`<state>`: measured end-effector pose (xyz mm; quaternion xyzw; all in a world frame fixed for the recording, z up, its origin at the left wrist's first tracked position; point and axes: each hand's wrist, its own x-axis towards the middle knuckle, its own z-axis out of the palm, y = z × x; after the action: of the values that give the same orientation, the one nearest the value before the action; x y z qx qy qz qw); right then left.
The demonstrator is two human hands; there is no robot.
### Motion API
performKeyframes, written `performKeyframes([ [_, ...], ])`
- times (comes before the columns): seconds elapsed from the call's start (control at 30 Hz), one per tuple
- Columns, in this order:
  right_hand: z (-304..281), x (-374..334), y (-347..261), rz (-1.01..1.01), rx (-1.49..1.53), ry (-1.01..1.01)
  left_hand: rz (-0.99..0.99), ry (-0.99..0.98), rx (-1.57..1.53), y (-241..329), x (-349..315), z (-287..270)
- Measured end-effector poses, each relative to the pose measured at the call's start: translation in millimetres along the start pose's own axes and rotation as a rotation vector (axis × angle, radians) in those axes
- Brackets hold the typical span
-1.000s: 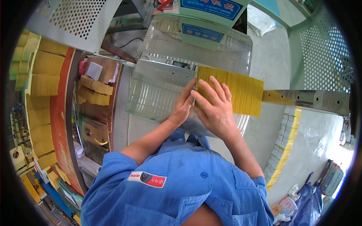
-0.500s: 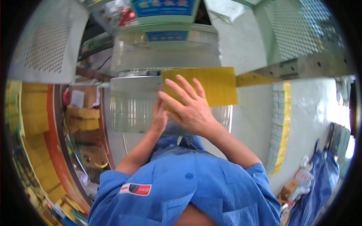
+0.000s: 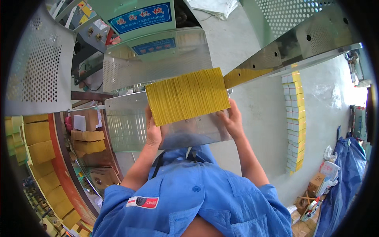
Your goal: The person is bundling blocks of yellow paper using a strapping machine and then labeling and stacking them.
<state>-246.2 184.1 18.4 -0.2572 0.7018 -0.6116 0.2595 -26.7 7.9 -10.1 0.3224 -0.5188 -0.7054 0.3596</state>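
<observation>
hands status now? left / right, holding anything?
Left hand: closed on the left edge of the yellow sheet stack.
Right hand: closed on the stack's right edge, fingers underneath.

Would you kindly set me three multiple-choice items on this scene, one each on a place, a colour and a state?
1. Where do the hands hold the bundle of thin sticks?
A. over the metal tray
B. on the floor
C. inside a cardboard box

2. What colour is the bundle?
A. red
B. yellow
C. green

3. How is the bundle held?
A. by one hand only
B. by neither hand
C. between both hands

Answers: 1 A, the ribbed tray shows directly under and around the bundle. 2 B, the sticks are plainly yellow. 3 C, the left hand grips the bundle's left end and the right hand its right end.
</observation>
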Motion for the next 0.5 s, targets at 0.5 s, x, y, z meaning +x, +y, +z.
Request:
performKeyframes([
  [0.5, 18, 7, -40, 0.153, -0.611, -0.173, -0.473, -0.125, 0.541, 58, -5, -27],
])
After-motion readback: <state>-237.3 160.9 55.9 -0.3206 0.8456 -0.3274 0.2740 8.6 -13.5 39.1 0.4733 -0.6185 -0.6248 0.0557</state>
